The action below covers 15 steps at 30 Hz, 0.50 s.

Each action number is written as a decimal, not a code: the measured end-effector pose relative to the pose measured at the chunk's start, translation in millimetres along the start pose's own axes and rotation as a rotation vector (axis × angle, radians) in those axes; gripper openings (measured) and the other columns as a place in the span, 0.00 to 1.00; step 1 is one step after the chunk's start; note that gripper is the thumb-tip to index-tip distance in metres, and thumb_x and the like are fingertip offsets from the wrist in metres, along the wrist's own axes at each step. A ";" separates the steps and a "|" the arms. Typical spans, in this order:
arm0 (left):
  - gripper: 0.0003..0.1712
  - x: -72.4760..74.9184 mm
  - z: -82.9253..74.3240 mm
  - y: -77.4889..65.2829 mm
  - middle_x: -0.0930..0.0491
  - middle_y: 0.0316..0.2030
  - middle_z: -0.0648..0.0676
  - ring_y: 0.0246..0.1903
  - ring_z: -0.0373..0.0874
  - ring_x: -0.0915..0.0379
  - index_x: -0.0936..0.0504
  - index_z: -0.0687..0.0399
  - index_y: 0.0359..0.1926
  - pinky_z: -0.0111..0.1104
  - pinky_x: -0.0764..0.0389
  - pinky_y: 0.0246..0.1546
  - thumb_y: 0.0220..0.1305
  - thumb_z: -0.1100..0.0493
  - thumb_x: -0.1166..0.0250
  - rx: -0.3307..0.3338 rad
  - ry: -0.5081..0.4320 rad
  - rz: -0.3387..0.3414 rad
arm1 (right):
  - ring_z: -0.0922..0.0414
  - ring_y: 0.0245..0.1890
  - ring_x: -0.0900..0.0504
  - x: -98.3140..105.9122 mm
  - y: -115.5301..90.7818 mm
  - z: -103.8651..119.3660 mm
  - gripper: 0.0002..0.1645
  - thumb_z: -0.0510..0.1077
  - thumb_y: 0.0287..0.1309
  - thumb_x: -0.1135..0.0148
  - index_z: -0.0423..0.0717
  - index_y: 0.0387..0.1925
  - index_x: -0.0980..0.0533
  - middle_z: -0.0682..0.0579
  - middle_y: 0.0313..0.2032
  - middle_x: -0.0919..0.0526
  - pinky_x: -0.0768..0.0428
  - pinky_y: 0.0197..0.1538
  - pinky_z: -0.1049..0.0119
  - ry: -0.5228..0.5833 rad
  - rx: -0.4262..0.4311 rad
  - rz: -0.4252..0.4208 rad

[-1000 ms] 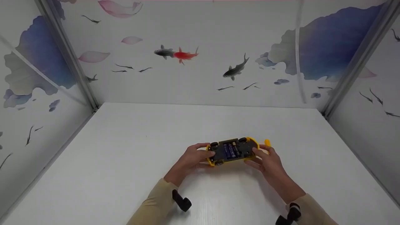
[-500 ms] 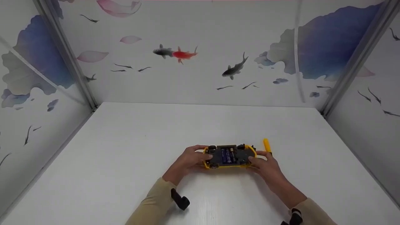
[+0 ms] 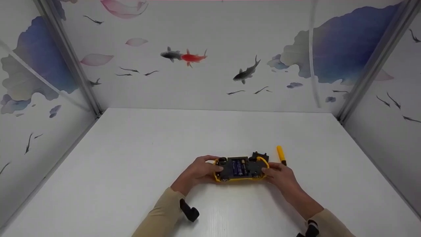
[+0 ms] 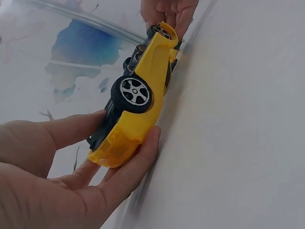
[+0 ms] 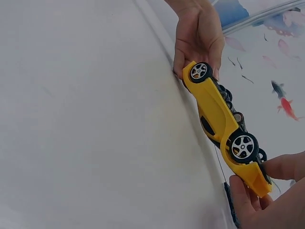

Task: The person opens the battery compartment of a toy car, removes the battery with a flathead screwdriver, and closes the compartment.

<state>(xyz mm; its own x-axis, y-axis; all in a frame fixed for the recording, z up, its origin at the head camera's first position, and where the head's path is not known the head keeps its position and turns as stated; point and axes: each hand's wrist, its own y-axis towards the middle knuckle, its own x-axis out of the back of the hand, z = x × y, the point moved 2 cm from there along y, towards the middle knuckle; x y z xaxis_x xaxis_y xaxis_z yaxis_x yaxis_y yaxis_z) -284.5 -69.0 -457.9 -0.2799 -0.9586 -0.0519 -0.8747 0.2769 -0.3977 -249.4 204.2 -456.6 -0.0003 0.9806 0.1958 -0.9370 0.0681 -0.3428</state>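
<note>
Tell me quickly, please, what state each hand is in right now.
Left hand: closed, gripping one end of the upturned yellow toy car.
Right hand: closed, gripping the opposite end of the same yellow toy car.

The toy car (image 3: 227, 170) partly hides a black piece (image 3: 262, 155), and the head view crops both sleeves (image 3: 161, 210).

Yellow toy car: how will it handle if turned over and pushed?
Likely stiff: the toy car looks like moulded plastic. Black-tyred wheels suggest it rolls readily once upright. Batteries lie uncovered and face up, so may fall out when flipped.
</note>
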 end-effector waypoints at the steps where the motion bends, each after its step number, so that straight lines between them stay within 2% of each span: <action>1: 0.33 0.4 0.3 0.5 0.28 0.62 0.69 0.54 0.57 0.22 0.27 0.57 0.67 0.48 0.14 0.48 0.60 0.65 0.29 -0.001 -0.002 0.004 | 0.45 0.65 0.27 -0.3 0.2 0.2 0.38 0.46 0.68 0.39 0.32 0.71 0.40 0.33 0.68 0.34 0.19 0.61 0.61 -0.003 -0.004 0.001; 9: 0.34 4.1 -0.2 1.8 0.24 0.60 0.68 0.54 0.56 0.20 0.27 0.59 0.67 0.47 0.14 0.47 0.59 0.64 0.28 0.013 0.028 -0.001 | 0.45 0.63 0.29 -3.5 1.6 5.3 0.34 0.43 0.67 0.40 0.35 0.70 0.36 0.35 0.67 0.34 0.20 0.60 0.60 -0.081 0.002 -0.007; 13: 0.34 3.6 -1.0 0.0 0.24 0.60 0.68 0.53 0.56 0.20 0.26 0.58 0.67 0.47 0.14 0.47 0.59 0.65 0.28 0.027 0.042 -0.003 | 0.43 0.63 0.30 -5.7 0.9 7.5 0.32 0.42 0.66 0.40 0.38 0.69 0.35 0.35 0.67 0.33 0.22 0.64 0.56 -0.137 0.019 -0.027; 15: 0.33 3.5 -1.9 0.0 0.23 0.59 0.67 0.51 0.55 0.20 0.25 0.58 0.66 0.46 0.14 0.47 0.59 0.64 0.28 0.012 0.119 -0.006 | 0.42 0.64 0.29 -6.8 -0.4 8.8 0.31 0.43 0.67 0.40 0.38 0.68 0.33 0.35 0.67 0.32 0.23 0.64 0.53 -0.184 0.063 -0.039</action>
<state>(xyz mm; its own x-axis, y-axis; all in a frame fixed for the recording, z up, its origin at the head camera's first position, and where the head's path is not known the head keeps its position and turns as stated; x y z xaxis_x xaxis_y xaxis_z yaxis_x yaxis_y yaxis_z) -286.2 -72.2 -456.3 -0.3206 -0.9454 0.0591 -0.8719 0.2702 -0.4085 -252.1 195.9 -449.7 -0.0220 0.9272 0.3740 -0.9576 0.0879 -0.2744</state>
